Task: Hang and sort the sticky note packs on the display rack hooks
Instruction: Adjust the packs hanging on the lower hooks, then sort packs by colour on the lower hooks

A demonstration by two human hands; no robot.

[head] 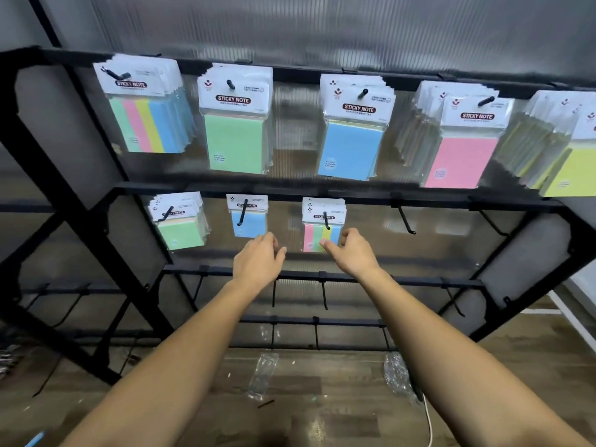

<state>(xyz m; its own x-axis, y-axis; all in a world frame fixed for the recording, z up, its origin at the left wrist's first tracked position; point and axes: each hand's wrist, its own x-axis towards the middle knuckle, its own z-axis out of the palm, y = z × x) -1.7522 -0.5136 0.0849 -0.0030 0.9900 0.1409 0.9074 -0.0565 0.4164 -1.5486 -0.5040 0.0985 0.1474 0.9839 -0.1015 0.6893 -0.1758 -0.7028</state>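
Head view, close, facing rack [225, 188]

Display rack [322, 190]: black metal bars, matt painted finish; hooks [407, 222] same black metal, thin rod.
Sticky note packs [237, 137] on rack: clear glossy plastic sleeves, wrinkled, catching glare; white printed paper header cards; pastel matt paper pads inside.
Wall panel [322, 30] behind rack: translucent ribbed plastic, slight sheen.
Floor [322, 408] below rack: wood-look planks, smooth, semi-gloss.
Empty wrappers [263, 374] on floor below rack: clear crinkled plastic film, shiny.
White cable [429, 424] on floor beneath rack: smooth plastic.
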